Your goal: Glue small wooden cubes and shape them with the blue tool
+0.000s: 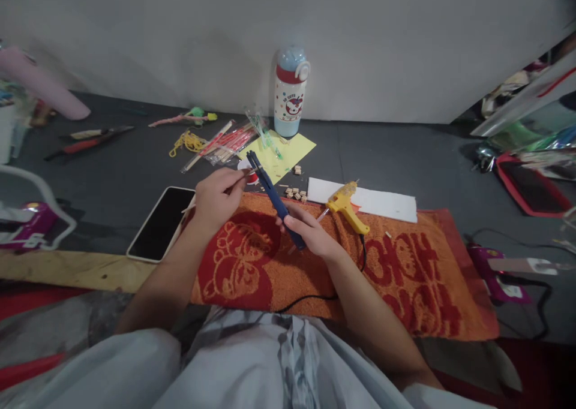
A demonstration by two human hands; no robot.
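Observation:
My right hand [303, 226] is wrapped round a long dark blue tool [274, 196], slim, with a slotted or forked far end. What kind of tool it is I cannot tell. The tool slants up and to the left over the orange towel [288, 283]. My left hand [220, 196] pinches a thin pale stick [254, 170], whose tip meets the tool's far end. Just behind the hands lie several small cut wooden pieces [296, 194]. A white-and-red spool [247, 170] sits partly hidden by my left hand.
A yellow glue gun [345, 205] rests across the towel and a white strip [387, 202], its cord trailing forward. Left lies a phone [162, 223]. Behind are packets of sticks [227, 145], a yellow sheet [297, 151], and an upright bottle [290, 94]. Pliers [90, 144] lie far left.

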